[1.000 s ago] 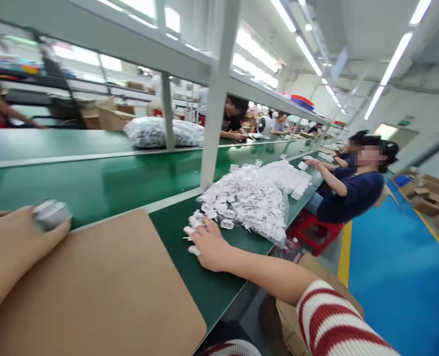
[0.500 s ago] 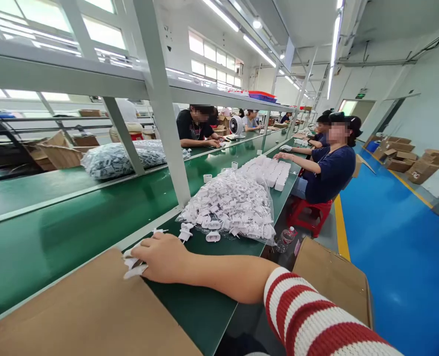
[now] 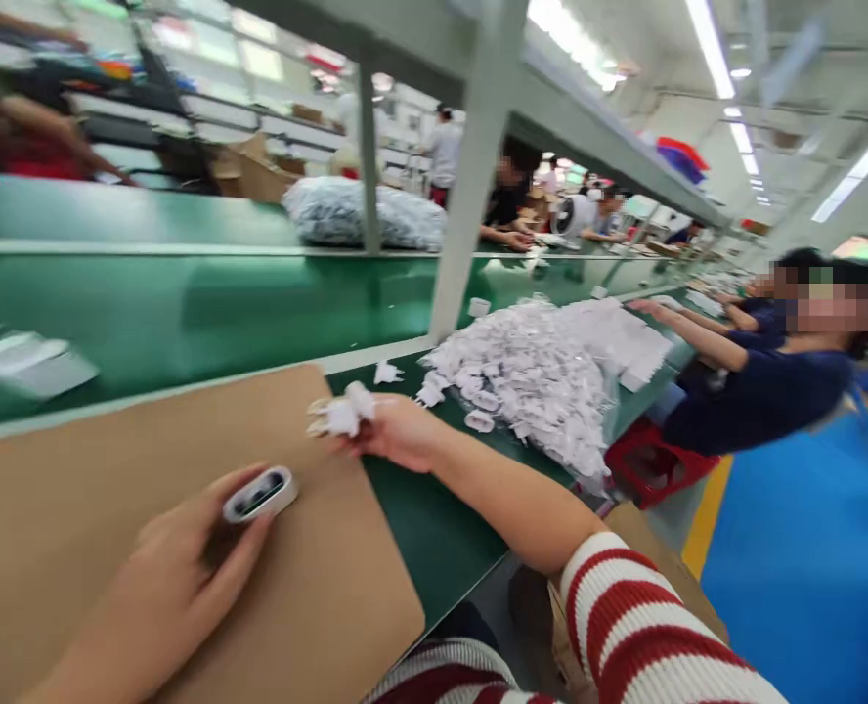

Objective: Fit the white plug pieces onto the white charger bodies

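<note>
Pinched in the left hand (image 3: 177, 577) is a small grey shell (image 3: 259, 494) above the near cardboard sheet (image 3: 74, 489); the right hand (image 3: 397, 435) grips a few white plugs (image 3: 342, 416). Farther right, the plug heap (image 3: 543, 376) crowds the green bench (image 3: 419, 528), beside a seated co-worker (image 3: 757, 391).

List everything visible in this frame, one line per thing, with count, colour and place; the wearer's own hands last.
cardboard sheet: one, brown, on the near green bench.
bag of plug parts: one clear bag, white pieces, right of the sheet.
loose plug parts: a few, white, on the bench beside the bag.
grey-filled bag: one, on the far bench.
conveyor belt: green, between the benches.
seated co-workers: several, dark tops, along the line.
red stool: one, under the nearest co-worker.
left hand: holds a small white housing over the sheet.
right hand: fingers closed on a bunch of white plug parts.
</note>
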The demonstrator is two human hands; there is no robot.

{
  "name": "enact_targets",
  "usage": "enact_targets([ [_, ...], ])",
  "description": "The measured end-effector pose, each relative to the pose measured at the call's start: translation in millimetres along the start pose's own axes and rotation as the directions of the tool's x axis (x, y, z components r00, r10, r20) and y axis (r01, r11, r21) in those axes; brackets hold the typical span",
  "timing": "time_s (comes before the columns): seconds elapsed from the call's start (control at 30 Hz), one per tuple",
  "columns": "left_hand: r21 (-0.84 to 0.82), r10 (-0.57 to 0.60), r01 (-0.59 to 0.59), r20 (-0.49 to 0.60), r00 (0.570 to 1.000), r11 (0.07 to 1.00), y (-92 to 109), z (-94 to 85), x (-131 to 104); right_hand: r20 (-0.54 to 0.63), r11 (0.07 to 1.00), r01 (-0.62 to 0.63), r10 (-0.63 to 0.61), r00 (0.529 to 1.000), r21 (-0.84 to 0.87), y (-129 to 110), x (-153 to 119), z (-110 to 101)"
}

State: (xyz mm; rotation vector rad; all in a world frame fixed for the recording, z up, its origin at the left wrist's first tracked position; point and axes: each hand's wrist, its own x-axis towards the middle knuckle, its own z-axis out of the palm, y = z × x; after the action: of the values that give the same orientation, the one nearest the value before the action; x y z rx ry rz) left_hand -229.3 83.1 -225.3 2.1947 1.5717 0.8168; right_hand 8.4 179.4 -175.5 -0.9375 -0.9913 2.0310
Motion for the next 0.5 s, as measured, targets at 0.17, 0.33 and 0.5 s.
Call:
enact_targets([
  [0.17,-0.129,-0.113,0.102,-0.083,0.990,0.986,0.1,-2.8,-3.9,0.051,1.000,0.008,-0.009,0.999,0.024,-13.5,-8.0,7.2],
  [0.33,-0.171,-0.062,0.054,-0.040,0.997,0.984,4.5,-11.8,-1.7,0.141,1.000,-0.003,0.007,0.990,-0.028,-10.8,-15.0,18.5],
  [0.5,-0.180,-0.016,0.011,-0.026,1.000,0.984,2.8,-11.9,-2.0,0.134,0.994,-0.038,0.051,0.990,-0.099,-4.3,-13.9,22.4],
])
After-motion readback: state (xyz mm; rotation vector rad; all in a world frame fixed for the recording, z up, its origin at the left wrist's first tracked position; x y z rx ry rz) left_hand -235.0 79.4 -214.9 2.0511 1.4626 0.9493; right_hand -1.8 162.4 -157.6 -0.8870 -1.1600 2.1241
